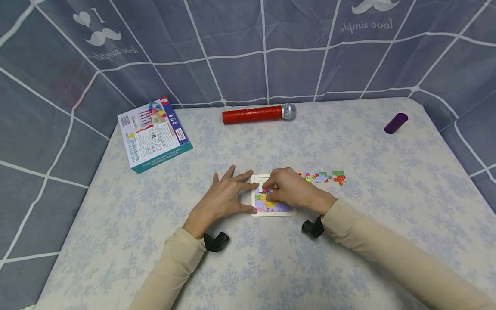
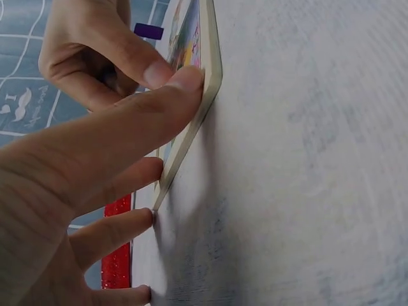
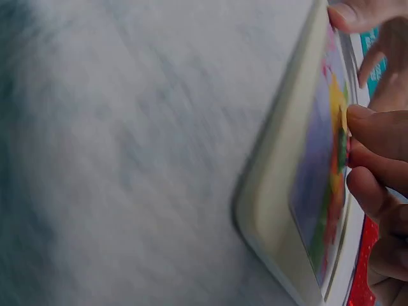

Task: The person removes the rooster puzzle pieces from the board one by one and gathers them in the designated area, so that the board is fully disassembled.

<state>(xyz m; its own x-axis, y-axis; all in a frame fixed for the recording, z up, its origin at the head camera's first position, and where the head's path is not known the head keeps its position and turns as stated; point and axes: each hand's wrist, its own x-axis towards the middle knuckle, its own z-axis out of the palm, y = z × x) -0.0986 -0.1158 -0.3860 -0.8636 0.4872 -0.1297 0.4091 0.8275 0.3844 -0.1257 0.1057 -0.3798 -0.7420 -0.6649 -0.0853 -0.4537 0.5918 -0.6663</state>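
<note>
In the head view, the puzzle tray (image 1: 274,214) lies flat near the middle of the tabletop (image 1: 263,267). The left hand (image 1: 226,193) has its fingers spread, thumb and forefinger touching the tray's left rim. The right hand (image 1: 292,189) is curled over the puzzle, its thumb and forefinger just beside each other. Loose puzzle pieces (image 1: 322,177) lie in a row past the right hand. A wide stretch of cloth runs from the tray to the person's side; on the far side, a red microphone (image 1: 255,115) rests near the edge by the curtain (image 1: 240,73). A box (image 1: 155,137) stands far left, a purple cylinder (image 1: 396,123) far right, both well apart from the hands.

In the left wrist view, the thumb rests on the tray's near left corner (a shadow follows that rim).

In the right wrist view, the tray's near right corner is untouched, with cloth beyond it; the fingertips meet the picture, though whether they pinch a piece cannot be told.
</note>
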